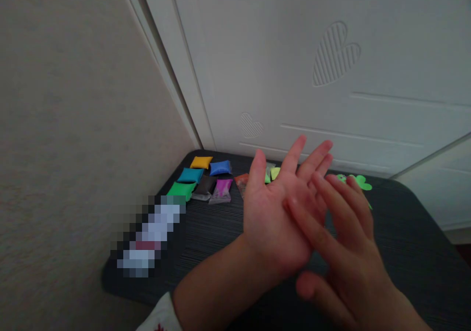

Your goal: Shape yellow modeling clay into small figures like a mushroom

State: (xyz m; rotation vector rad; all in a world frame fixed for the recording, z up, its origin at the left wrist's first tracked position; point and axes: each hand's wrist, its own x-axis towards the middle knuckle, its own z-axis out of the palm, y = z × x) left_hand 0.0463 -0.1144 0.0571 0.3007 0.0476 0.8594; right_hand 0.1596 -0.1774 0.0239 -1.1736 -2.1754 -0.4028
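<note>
the left hand (281, 218) is palm up, fingers spread; the right hand (355, 242) bends over it, fingers loosely parted, a fingertip against the left palm. whether anything small lies under it, i cannot tell. nearest are the orange packet (241, 182) on the desk (209, 228), partly behind the left hand, and the green piece (358, 182) beyond the right. the packet should be light, soft, slightly slippery: pinch its sides. the piece looks thin and bendable: lift from beneath. the panel (257, 51) backs the far edge, the wall (73, 124) hems the left; more room lies rightward.
</note>
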